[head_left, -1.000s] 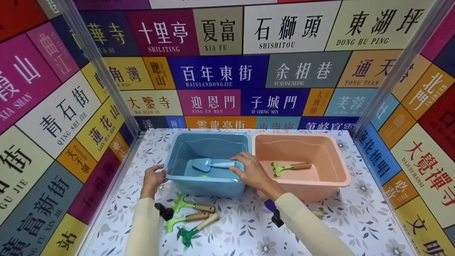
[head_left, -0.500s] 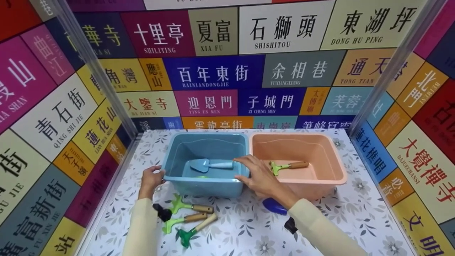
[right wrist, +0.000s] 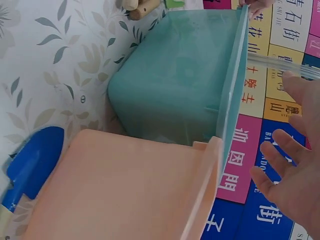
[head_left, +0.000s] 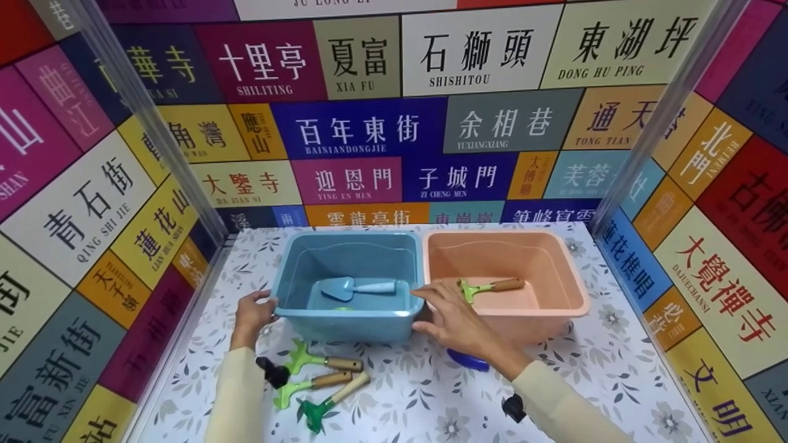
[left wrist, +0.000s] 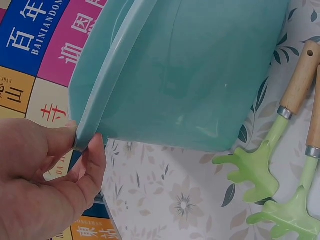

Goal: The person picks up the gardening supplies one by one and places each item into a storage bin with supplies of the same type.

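My left hand [head_left: 253, 315] pinches the rim of the blue basin [head_left: 351, 326] at its near left corner; in the left wrist view thumb and fingers close on that rim [left wrist: 112, 72]. In the basin lies a light-blue trowel [head_left: 337, 288], with a sliver of something green [head_left: 342, 309] mostly hidden behind the front wall. My right hand [head_left: 458, 320] is by the near right corner, beside the peach basin [head_left: 523, 307]. The right wrist view shows that hand [right wrist: 295, 170] with fingers apart, holding nothing. A small green rake [head_left: 489, 288] with wooden handle lies in the peach basin.
Two light-green hand rakes [head_left: 323, 360] [head_left: 314, 387] and a dark-green tool [head_left: 317, 412] lie before the blue basin. A blue-bladed shovel [right wrist: 40, 155] lies before the peach one. Sign-printed walls [head_left: 369, 129] enclose the floral tabletop [head_left: 394, 406].
My right hand has drawn back from the trowel's handle end to outside the blue basin's corner. The trowel stays in the basin. My left hand keeps its hold; the whole view has shifted slightly.
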Action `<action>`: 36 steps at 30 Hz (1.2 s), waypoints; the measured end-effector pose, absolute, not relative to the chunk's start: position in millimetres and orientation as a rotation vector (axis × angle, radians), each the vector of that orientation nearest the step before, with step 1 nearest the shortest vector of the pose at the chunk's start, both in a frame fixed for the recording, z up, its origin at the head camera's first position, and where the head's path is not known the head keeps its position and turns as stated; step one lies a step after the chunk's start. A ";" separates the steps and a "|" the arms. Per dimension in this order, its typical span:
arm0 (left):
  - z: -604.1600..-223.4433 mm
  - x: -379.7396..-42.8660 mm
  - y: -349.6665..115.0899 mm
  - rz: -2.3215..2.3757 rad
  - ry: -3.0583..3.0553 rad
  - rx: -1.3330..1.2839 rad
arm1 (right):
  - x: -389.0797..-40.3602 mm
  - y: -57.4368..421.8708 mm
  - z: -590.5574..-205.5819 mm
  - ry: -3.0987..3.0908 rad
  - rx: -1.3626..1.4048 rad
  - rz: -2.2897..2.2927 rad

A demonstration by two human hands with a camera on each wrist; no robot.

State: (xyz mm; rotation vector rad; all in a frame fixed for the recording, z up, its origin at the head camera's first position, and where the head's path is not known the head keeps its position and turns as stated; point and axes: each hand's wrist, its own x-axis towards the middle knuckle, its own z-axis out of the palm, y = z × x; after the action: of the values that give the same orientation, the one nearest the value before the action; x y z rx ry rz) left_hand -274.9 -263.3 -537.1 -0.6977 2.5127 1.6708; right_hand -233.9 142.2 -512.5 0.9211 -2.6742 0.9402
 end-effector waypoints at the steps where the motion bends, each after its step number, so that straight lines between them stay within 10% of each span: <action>1: -537.3 -275.3 -262.7 1.671 2.513 -0.691 | -232.2 144.1 -514.7 -2.681 0.911 0.948; 36: -534.3 -274.8 -263.3 1.638 2.531 -0.687 | -178.3 241.4 -601.2 -2.859 0.506 0.967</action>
State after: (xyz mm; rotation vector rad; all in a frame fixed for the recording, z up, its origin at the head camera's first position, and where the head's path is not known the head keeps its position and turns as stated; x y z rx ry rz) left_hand -274.8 -263.3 -534.3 -0.6869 2.5307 1.6384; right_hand -178.3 241.4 -601.2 0.5061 -2.8585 0.9671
